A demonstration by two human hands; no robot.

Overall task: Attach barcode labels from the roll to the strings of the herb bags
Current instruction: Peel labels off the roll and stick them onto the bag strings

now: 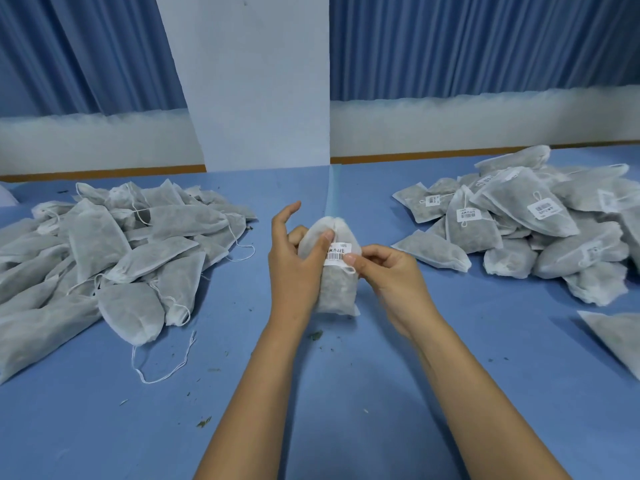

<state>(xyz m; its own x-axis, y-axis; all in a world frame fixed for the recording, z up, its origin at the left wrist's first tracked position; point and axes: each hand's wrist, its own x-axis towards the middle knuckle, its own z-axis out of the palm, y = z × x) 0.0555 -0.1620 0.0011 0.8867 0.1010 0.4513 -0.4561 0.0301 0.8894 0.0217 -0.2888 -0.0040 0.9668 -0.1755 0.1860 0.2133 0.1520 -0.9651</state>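
A white herb bag [337, 287] stands upright on the blue table in front of me. My left hand [296, 261] grips its upper left side, thumb pressed near the top, index finger raised. A white barcode label [338, 253] lies across the bag's front over its string. My right hand [388, 271] pinches the label's right end, where a small string loop [349, 270] shows. The label roll is not in view.
A heap of unlabelled herb bags [114, 258] with loose strings lies on the left. A heap of labelled bags [540, 223] lies on the right. One more bag [616, 337] sits at the right edge. Herb crumbs dot the blue table [311, 393].
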